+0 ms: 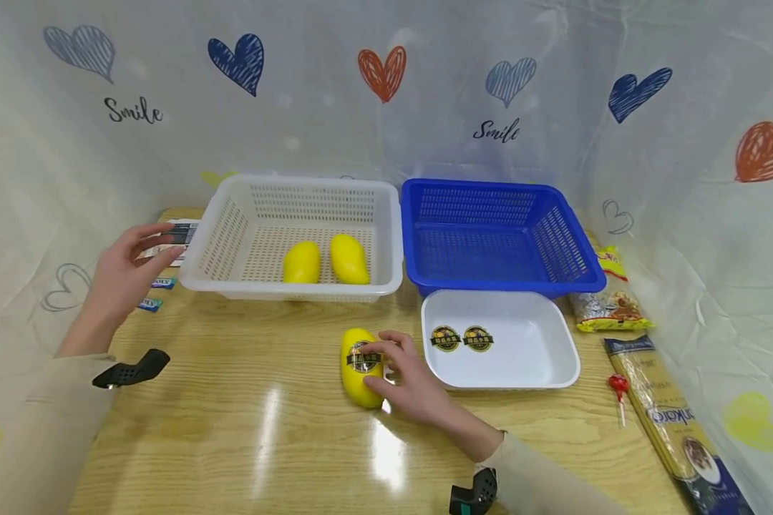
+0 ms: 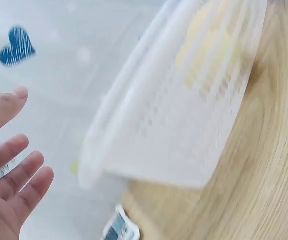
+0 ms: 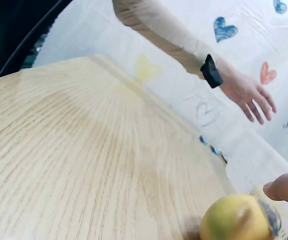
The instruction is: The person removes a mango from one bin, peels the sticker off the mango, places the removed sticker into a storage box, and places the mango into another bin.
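A yellow mango (image 1: 354,395) lies on the wooden table, a dark round sticker (image 1: 363,360) on its upper side. My right hand (image 1: 415,383) is at the mango's right side, its index fingertip at the sticker and its thumb just below. In the right wrist view the thumb (image 3: 282,188) shows close to the sticker. My left hand (image 1: 131,266) hovers left of the white basket (image 1: 290,288), fingers spread and holding nothing. Two more mangoes (image 1: 301,263) lie inside that basket. Beside my right hand stands a white tray (image 1: 528,340) with two similar stickers (image 1: 478,338) in it.
A blue basket (image 1: 477,254) stands right of the white one, behind the tray. To the right lie a yellow snack bag (image 1: 615,297), a pasta packet (image 1: 673,422) and a red lollipop (image 1: 618,384). Small blue packets (image 1: 149,305) lie at the left edge. A heart-printed sheet (image 1: 322,100) encloses the table.
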A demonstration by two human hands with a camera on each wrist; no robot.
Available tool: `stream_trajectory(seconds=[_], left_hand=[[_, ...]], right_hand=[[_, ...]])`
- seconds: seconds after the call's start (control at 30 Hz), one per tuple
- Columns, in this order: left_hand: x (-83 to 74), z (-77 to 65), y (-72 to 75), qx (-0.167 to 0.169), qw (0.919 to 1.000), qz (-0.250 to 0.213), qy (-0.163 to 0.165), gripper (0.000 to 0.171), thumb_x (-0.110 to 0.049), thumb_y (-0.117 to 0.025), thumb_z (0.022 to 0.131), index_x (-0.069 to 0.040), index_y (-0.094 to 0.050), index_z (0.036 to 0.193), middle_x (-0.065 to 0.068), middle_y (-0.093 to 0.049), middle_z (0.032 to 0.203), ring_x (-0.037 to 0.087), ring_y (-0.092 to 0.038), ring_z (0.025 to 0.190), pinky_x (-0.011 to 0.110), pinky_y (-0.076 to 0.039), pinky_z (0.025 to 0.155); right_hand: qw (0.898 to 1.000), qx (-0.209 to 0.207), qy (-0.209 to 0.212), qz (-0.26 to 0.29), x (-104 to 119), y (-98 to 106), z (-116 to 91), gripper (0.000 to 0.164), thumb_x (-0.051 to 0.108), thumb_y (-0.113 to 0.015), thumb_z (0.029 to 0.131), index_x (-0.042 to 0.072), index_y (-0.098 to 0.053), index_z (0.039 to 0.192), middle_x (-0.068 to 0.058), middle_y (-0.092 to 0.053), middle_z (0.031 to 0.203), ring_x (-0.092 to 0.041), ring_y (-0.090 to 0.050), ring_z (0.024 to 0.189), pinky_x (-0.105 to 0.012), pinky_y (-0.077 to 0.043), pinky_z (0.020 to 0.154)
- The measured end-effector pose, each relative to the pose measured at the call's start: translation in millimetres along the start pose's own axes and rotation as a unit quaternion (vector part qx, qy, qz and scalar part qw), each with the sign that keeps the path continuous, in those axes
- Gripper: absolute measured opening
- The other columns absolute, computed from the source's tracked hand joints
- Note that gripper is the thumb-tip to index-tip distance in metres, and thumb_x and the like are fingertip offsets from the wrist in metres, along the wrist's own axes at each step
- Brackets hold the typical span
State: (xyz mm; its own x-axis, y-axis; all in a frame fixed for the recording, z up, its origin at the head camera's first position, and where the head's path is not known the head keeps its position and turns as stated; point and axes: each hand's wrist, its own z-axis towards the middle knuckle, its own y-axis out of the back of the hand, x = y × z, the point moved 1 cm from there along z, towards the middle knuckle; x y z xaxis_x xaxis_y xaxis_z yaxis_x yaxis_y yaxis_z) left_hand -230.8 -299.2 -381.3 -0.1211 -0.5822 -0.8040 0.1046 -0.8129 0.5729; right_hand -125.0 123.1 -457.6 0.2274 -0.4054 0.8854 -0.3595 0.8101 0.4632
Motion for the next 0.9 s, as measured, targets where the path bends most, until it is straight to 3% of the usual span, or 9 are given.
stream_trajectory(seconds=[0.1,0.17,0.27,0.37,0.43,0.5,0.63,0.77,0.9], left_hand=[[-21.6,-15.0,-12.3,0.005,0.9984,0.007,-0.055,0.046,-0.024,-0.063,0.097,-0.016,-0.051,0.141,-0.007,-0.054,0.127,-0.005,-0.054,0.105,0.005,-0.043,0.079],[-36.1,-27.2,-26.9,0.028,0.9944,0.008,-0.102,0.043,-0.014,-0.065,0.096,-0.01,-0.054,0.137,-0.004,-0.056,0.124,-0.006,-0.055,0.101,0.006,-0.046,0.079],[-52.5,-47.1,-58.7,0.075,0.9829,-0.015,-0.167,0.04,0.0,-0.067,0.091,-0.005,-0.058,0.131,0.004,-0.059,0.125,-0.003,-0.056,0.105,0.011,-0.049,0.081],[-61.1,-67.2,-97.9,0.134,0.973,-0.045,-0.183,0.037,0.001,-0.069,0.09,-0.005,-0.061,0.126,0.007,-0.058,0.129,0.009,-0.056,0.112,0.021,-0.053,0.084],[-63.6,-78.7,-124.7,0.174,0.9685,-0.068,-0.165,0.037,-0.003,-0.07,0.09,-0.005,-0.061,0.125,0.011,-0.056,0.132,0.018,-0.055,0.116,0.028,-0.055,0.085],[-64.3,-88.4,-148.7,0.206,0.9649,-0.102,-0.126,0.041,-0.007,-0.071,0.09,-0.007,-0.059,0.129,0.011,-0.053,0.135,0.028,-0.052,0.121,0.035,-0.054,0.089],[-60.1,-102.5,-184.0,0.239,0.9533,-0.18,-0.042,0.057,-0.008,-0.076,0.086,-0.007,-0.05,0.137,0.012,-0.044,0.143,0.037,-0.041,0.132,0.043,-0.048,0.099],[-52.8,-109.4,-205.1,0.245,0.9424,-0.228,-0.006,0.069,-0.008,-0.079,0.083,-0.005,-0.043,0.141,0.014,-0.034,0.148,0.038,-0.035,0.137,0.043,-0.044,0.103],[-49.4,-110.2,-214.9,0.239,0.9394,-0.245,0.021,0.073,-0.01,-0.079,0.083,-0.008,-0.038,0.144,0.013,-0.029,0.15,0.036,-0.037,0.136,0.037,-0.047,0.101]], right_hand=[[1.0,-0.005,0.006,-0.004,6.5,5.2,-7.5,0.038,0.017,-0.068,0.092,0.018,-0.059,0.129,-0.017,-0.031,0.148,-0.032,-0.043,0.129,-0.049,-0.043,0.102],[1.0,-0.01,0.004,-0.003,10.1,8.7,-12.9,0.039,0.016,-0.069,0.091,0.017,-0.059,0.129,-0.016,-0.031,0.149,-0.033,-0.045,0.128,-0.05,-0.042,0.103],[1.0,-0.022,0.002,-0.005,15.0,14.0,-19.5,0.041,0.015,-0.07,0.091,0.016,-0.058,0.13,-0.013,-0.032,0.15,-0.036,-0.05,0.121,-0.049,-0.045,0.099],[1.0,-0.028,0.006,-0.005,16.4,17.7,-23.8,0.042,0.017,-0.069,0.092,0.015,-0.056,0.132,-0.011,-0.033,0.149,-0.036,-0.052,0.117,-0.048,-0.049,0.094],[1.0,-0.024,0.012,0.001,16.3,18.4,-25.0,0.044,0.016,-0.068,0.093,0.012,-0.054,0.134,-0.012,-0.034,0.149,-0.035,-0.05,0.117,-0.046,-0.051,0.092],[1.0,-0.018,0.015,0.015,15.2,17.0,-25.0,0.047,0.015,-0.067,0.093,0.01,-0.051,0.137,-0.012,-0.035,0.147,-0.035,-0.048,0.119,-0.043,-0.052,0.091],[0.999,-0.008,0.002,0.04,10.2,8.9,-20.0,0.053,0.015,-0.066,0.094,0.01,-0.045,0.142,-0.01,-0.037,0.145,-0.032,-0.048,0.12,-0.04,-0.052,0.092],[0.999,-0.017,-0.019,0.047,5.7,0.6,-12.8,0.058,0.015,-0.066,0.095,0.011,-0.039,0.146,-0.009,-0.038,0.144,-0.026,-0.049,0.119,-0.036,-0.052,0.092],[0.998,-0.022,-0.028,0.045,3.9,-3.7,-6.6,0.061,0.015,-0.065,0.095,0.009,-0.036,0.148,-0.01,-0.039,0.143,-0.022,-0.051,0.117,-0.03,-0.052,0.092]])
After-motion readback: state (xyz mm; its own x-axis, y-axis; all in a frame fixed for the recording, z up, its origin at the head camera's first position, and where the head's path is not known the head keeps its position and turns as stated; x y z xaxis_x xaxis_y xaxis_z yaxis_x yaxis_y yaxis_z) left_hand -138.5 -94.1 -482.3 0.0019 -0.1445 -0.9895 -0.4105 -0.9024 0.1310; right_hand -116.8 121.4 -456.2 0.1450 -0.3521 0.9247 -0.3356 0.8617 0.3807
